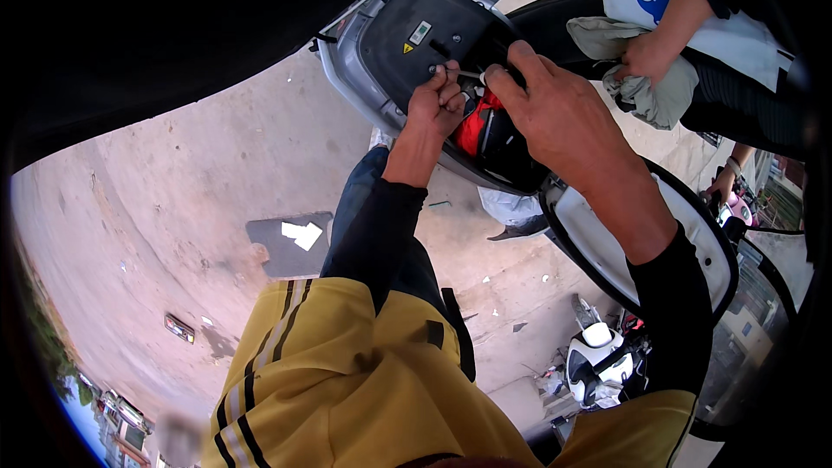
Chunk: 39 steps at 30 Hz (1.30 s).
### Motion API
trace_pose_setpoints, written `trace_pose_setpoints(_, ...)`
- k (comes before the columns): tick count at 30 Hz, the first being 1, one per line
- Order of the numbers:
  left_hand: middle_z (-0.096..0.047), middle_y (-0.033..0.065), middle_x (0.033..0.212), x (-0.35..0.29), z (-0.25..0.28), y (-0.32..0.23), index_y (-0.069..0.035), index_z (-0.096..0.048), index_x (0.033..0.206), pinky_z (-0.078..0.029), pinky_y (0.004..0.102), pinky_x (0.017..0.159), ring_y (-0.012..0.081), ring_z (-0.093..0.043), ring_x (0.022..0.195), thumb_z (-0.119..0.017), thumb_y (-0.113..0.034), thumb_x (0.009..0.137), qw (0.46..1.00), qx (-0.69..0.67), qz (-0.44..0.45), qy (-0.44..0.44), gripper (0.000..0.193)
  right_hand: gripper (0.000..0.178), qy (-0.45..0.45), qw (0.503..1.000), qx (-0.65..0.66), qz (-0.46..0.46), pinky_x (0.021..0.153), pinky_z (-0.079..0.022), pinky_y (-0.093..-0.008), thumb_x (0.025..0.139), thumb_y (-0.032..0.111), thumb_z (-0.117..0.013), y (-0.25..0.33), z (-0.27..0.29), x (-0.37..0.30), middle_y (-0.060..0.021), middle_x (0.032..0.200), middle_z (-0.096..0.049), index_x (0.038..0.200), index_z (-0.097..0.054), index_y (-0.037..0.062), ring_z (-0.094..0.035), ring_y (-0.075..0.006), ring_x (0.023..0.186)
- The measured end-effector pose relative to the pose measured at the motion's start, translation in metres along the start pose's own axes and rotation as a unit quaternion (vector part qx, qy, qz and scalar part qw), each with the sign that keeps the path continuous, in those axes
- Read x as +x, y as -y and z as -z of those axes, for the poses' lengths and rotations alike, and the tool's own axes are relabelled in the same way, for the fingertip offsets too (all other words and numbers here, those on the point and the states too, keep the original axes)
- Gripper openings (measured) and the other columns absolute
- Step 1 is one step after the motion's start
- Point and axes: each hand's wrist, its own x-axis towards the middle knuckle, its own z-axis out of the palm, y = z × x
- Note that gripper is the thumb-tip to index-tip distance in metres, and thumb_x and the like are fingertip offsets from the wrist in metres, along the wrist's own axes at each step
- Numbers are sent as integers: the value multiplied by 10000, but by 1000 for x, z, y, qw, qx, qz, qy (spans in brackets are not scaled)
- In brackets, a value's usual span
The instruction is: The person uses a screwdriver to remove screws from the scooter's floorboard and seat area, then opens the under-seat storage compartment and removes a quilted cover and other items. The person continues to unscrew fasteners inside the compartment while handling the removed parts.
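Fingers curled and pinched together, my left hand rests on the dark rear panel of a grey scooter, beside a bolt. What the fingertips hold is hidden. My right hand is closed around a tool with a thin metal shaft; the shaft runs across to my left fingertips, and the hand covers most of the handle. Below the hands lies the open under-seat compartment, with a red and black item inside. Another bolt shows farther up the panel.
The raised seat lid stands at the right. A person's hand at the upper right holds a grey-green cloth. A dark mat with white paper lies on the ground, and a white scooter stands lower right.
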Motion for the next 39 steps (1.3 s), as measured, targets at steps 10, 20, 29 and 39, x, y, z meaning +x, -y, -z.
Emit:
trace_pose_setpoints(10,-744,32,1133,-1,2,2,-58,-644,1182,-270,257,489,75,-310,496,-640,-296,1082,998,-41,23,-33,258,266,-102,988,-13,113,695,-585,-458,1035,215,-672,-6,-5,8,-236,984,-721,1153,-662,-24,-731,-400,738)
trace_pose_setpoints(20,-709,-1,1032,-9,1,-3,-38,-638,1206,-303,248,524,73,-332,539,-574,-332,1111,999,1,37,0,316,318,-47,992,-41,106,772,-585,-470,969,93,-716,-9,-4,6,-252,931,-739,1253,-645,-31,-725,-406,751)
trace_pose_setpoints(29,-677,118,1098,-33,-24,-2,29,-620,1268,-427,304,700,172,-474,779,-418,-342,1142,990,70,58,-107,441,168,48,978,133,-151,709,-610,-460,893,136,-748,-17,8,28,-223,794,-730,981,-715,-3,-764,-387,786)
trace_pose_setpoints(39,-699,83,1092,-5,-35,-5,-32,-661,1183,-408,274,657,135,-469,751,-690,-333,1050,988,149,25,13,331,365,-1,989,84,-124,647,-576,-436,960,45,-716,-19,14,-31,-188,1013,-663,1323,-674,60,-717,-347,753)
